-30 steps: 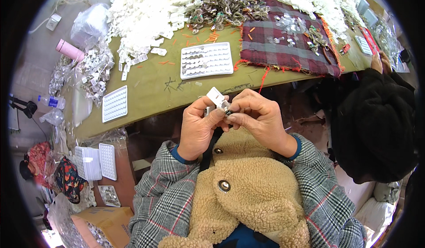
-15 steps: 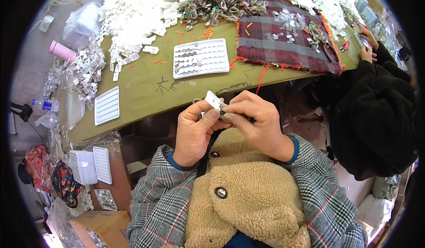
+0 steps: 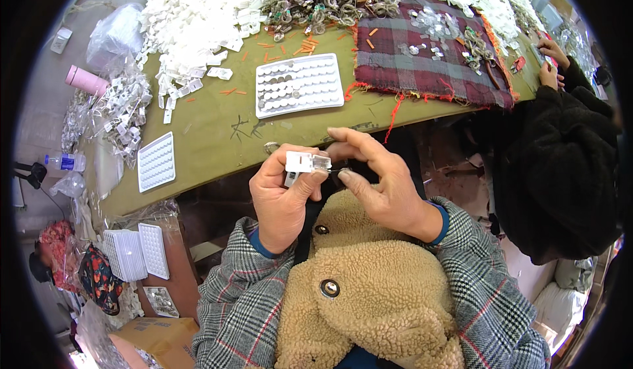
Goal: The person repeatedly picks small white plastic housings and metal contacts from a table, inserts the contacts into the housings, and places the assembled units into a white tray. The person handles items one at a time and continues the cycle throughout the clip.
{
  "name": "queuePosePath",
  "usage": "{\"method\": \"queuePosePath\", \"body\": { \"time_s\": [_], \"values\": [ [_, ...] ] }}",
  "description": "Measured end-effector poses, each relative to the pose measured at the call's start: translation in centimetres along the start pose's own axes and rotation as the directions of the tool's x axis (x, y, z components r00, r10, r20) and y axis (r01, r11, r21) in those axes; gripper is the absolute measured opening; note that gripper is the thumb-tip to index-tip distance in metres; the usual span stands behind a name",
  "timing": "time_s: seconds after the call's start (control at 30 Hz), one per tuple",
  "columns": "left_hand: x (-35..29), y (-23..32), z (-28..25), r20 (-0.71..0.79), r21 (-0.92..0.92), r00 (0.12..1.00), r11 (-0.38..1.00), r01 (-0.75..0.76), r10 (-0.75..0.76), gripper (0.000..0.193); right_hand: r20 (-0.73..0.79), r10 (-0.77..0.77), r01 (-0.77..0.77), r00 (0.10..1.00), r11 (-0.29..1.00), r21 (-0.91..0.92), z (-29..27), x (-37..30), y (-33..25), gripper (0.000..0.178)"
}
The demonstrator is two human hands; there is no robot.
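Note:
My left hand (image 3: 280,194) is closed on a small white plastic housing (image 3: 301,162) with a clear section at its right end, pinched between thumb and fingers. A small looped piece (image 3: 271,147) shows behind that hand's fingers, above the table edge. My right hand (image 3: 389,188) is close on the right, its index finger stretched out and its thumb apart from it. A thin line, perhaps a wire, runs from the housing towards the right thumb tip. Some right fingers are hidden behind the housing.
On the green table (image 3: 211,132) lie a white tray of round pieces (image 3: 300,85), another white tray (image 3: 157,162), orange sticks (image 3: 308,44), a plaid cloth (image 3: 422,66), heaped white housings (image 3: 191,26) and looped cords (image 3: 323,3). A co-worker in black (image 3: 554,165) sits on the right.
The white housing has turned from tilted to nearly level, its clear end towards my right hand. My right fingers have spread, the index finger lifting away. The looped piece has shifted left.

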State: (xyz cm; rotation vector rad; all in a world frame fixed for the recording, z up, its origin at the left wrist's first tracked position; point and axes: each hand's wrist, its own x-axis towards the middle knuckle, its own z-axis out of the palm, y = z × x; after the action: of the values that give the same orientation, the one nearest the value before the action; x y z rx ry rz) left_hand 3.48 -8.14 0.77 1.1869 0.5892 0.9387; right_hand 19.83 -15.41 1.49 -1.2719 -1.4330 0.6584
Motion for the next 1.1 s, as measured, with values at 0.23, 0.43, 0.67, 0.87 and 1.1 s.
{"method": "queuePosePath", "body": {
  "time_s": [0.23, 0.43, 0.67, 0.87, 1.1],
  "values": [
    [-0.4, -0.2, 0.2, 0.048, -0.172, 0.999, 0.985, 0.002, 0.006, 0.015, 0.107, 0.264, -0.281, 0.959, 0.935, 0.216, 0.2, -0.9, -0.9, 0.023],
    [-0.8, -0.3, 0.1, 0.087, -0.146, 0.995, 0.989, -0.037, 0.050, 0.014, -0.026, 0.048, -0.049, 0.998, 0.998, -0.042, 0.7, -1.3, -0.7, 0.010],
    [-1.1, -0.4, 0.0, 0.149, -0.135, 0.981, 0.985, -0.104, 0.124, 0.015, -0.059, 0.082, -0.080, 0.995, 0.996, 0.026, 0.5, -1.4, -0.7, 0.007],
    [-1.1, -0.8, -0.2, 0.148, -0.291, 0.988, 0.957, 0.012, 0.033, 0.020, 0.260, 0.410, -0.483, 0.874, 0.683, 0.548, 0.0, -0.9, -0.5, 0.007],
    [-0.1, -1.7, -1.3, 0.159, -0.479, 0.961, 0.834, 0.274, -0.225, 0.030, -0.122, -0.105, 0.086, 0.987, 0.985, -0.149, -0.3, 0.5, -0.2, 0.016]
  ]
}}
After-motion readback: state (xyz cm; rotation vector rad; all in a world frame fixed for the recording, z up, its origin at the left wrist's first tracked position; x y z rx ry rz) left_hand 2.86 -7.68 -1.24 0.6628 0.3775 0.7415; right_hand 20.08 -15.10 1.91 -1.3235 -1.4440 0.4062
